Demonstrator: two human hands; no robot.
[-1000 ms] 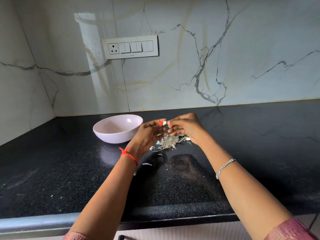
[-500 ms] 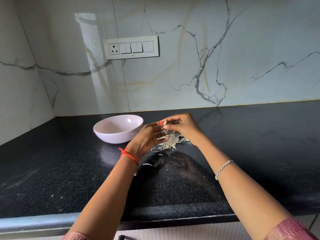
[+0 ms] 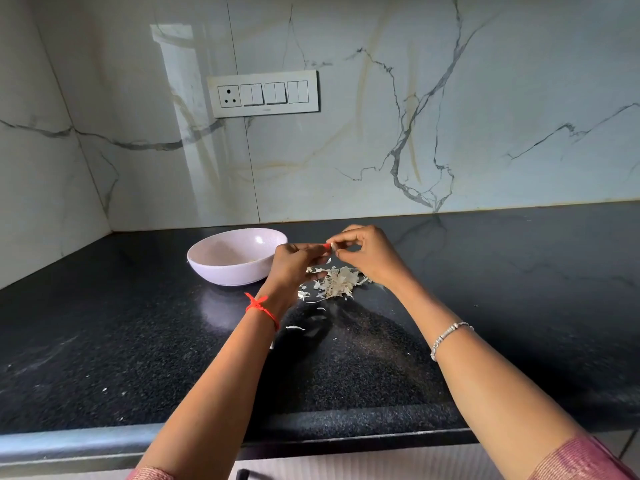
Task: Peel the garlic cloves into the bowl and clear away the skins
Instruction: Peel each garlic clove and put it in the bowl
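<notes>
Garlic clove point(image 3: 331, 247) is pinched between my left hand point(image 3: 297, 263) and my right hand point(image 3: 367, 258), both gripping it, just above the pile of skins point(image 3: 338, 283) on the black counter point(image 3: 121, 341). The pale bowl point(image 3: 211, 270) sits just left.

Left grip point(image 3: 294, 264) and right grip point(image 3: 371, 258) meet ahead, both pinching 1 garlic clove point(image 3: 331, 247).

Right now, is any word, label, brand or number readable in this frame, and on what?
None readable.
Switch plate: faint mark on its lower edge, too small to read.
Bowl and counter: no lettering visible.
</notes>
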